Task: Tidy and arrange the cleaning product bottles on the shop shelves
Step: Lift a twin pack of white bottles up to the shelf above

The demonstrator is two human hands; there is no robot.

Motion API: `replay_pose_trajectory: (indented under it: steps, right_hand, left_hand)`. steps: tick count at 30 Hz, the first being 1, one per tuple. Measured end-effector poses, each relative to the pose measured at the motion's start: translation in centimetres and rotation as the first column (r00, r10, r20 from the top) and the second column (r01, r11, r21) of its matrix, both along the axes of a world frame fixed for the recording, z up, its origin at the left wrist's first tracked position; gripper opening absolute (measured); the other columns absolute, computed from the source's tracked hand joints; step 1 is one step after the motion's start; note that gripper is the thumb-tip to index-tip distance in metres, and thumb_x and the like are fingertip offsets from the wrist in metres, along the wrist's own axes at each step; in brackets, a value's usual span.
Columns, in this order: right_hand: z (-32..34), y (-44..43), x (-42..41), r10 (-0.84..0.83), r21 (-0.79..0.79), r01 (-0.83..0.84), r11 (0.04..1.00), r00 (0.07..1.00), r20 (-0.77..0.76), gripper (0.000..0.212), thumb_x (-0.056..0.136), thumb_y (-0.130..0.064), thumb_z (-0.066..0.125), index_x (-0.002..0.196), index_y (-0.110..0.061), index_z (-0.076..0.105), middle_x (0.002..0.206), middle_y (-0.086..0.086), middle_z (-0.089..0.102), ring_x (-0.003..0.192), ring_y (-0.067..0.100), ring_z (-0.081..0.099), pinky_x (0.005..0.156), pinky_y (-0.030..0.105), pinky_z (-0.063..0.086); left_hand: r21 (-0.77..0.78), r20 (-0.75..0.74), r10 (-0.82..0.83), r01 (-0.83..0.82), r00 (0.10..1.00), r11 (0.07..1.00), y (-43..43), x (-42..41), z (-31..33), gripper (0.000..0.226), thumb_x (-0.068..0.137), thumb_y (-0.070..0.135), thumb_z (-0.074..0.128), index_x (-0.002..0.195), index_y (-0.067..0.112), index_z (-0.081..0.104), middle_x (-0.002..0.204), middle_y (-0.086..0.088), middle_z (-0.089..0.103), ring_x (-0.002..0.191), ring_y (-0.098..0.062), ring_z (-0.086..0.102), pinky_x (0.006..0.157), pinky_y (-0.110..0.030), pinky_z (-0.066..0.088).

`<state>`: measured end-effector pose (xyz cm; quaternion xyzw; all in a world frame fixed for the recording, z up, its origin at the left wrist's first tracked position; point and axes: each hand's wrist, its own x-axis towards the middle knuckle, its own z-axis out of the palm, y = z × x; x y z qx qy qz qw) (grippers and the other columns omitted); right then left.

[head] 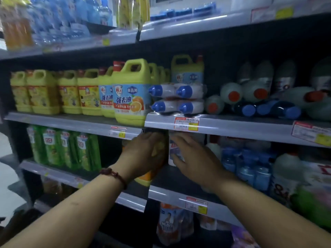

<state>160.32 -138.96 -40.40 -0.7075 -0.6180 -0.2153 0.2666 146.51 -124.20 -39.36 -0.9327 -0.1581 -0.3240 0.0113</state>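
Yellow bottle (145, 178): stands upright at the front of the lower shelf (166, 195), centre of frame, orange band near its base. Most of it is hidden behind the left hand (143, 153), which wraps round it from the left side, fingers curled over the upper part. Beaded bracelet (114, 174) on that wrist.

White bottle (172, 149): just right of the yellow bottle, same shelf, upright; whether the two touch cannot be told. Right hand (194, 158) is against its front, fingers spread and fairly straight, thumb low on the label. The hands are apart, one on each bottle.

Same shelf, left of frame: row of green bottles (62, 147), upright. Right of frame: cluster of blue bottles (250, 167), blurred.

Middle shelf (232, 125), above the hands: large yellow jug (131, 93) with a blue-and-orange label, its base overhanging the front rail; more yellow jugs in a row to its left. Right of it, blue-capped bottles (177, 99) lie on their sides, stacked two high, caps forward. Further right, red-capped bottles (232, 94) also lie on their sides. Red-and-yellow price tag (186, 123) on the rail below the blue-capped bottles.
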Motion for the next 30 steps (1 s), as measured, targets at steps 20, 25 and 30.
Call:
replay_pose_trajectory:
  steps: [20,25,30]
  right_hand:
    - [15.1,0.7,4.6,-0.073,0.019,0.077,0.997,0.983,-0.170,0.049,0.080,-0.027,0.070,0.127,-0.035,0.055,0.129,-0.007,0.051,0.118,0.020,0.052,0.097,0.039,0.048]
    - [15.2,1.2,4.9,-0.050,0.033,0.056,0.998,0.982,-0.181,0.046,0.084,-0.021,0.072,0.128,-0.027,0.058,0.129,0.000,0.052,0.114,0.021,0.054,0.098,0.036,0.047]
    - [14.8,0.3,5.0,-0.017,0.186,0.051,0.981,0.983,-0.183,0.028,0.092,-0.014,0.066,0.119,-0.019,0.063,0.123,0.004,0.058,0.110,0.025,0.058,0.093,0.038,0.050]
  left_hand:
    - [-0.159,0.231,-0.021,0.060,0.973,0.985,5.7,3.6,11.8,0.052,0.095,0.033,0.069,0.142,0.031,0.048,0.094,0.009,0.064,0.080,-0.008,0.064,0.065,-0.026,0.052]
    - [-0.209,0.321,-0.042,0.114,0.946,0.971,5.4,4.0,11.6,0.047,0.095,0.028,0.070,0.139,0.031,0.054,0.086,0.008,0.067,0.079,-0.009,0.067,0.070,-0.039,0.061]
    - [-0.209,0.427,-0.123,0.229,0.896,0.951,3.4,3.5,11.7,0.035,0.094,0.042,0.067,0.125,0.026,0.064,0.097,0.003,0.068,0.083,-0.013,0.069,0.069,-0.039,0.060]
